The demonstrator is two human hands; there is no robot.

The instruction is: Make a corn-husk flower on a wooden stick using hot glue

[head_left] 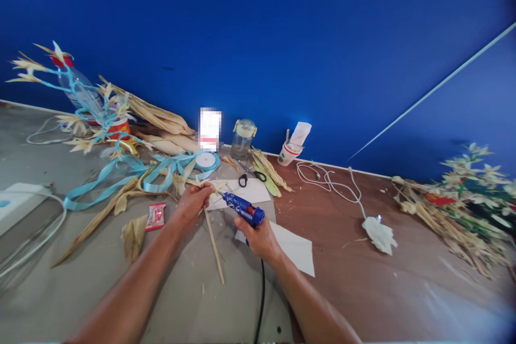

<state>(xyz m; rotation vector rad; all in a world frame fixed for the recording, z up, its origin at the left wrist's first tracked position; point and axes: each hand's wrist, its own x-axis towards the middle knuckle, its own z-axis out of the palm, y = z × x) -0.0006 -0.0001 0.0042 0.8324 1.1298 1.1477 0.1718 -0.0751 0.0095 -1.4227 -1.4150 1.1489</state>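
Observation:
My right hand (258,236) grips a blue hot glue gun (244,209), its nozzle pointing left and up. A black cord runs from it down the table. At the nozzle tip, my left hand (197,196) pinches a small pale piece of corn husk (216,189), mostly covered by the fingers. A thin pale stick (214,250) slants down from below this hand; I cannot tell whether the fingers hold it. Behind the hands are a white sheet (258,192) and black-handled scissors (252,176). Another white sheet (296,250) lies partly under my right forearm.
Left are light-blue ribbon (100,188), dried husks (157,118), husk flowers on blue stems (76,78) and a red packet (156,216). A lidded jar (242,140) and a cup (288,153) stand by the blue wall. A white cable (334,183) and husk flowers (475,172) lie right.

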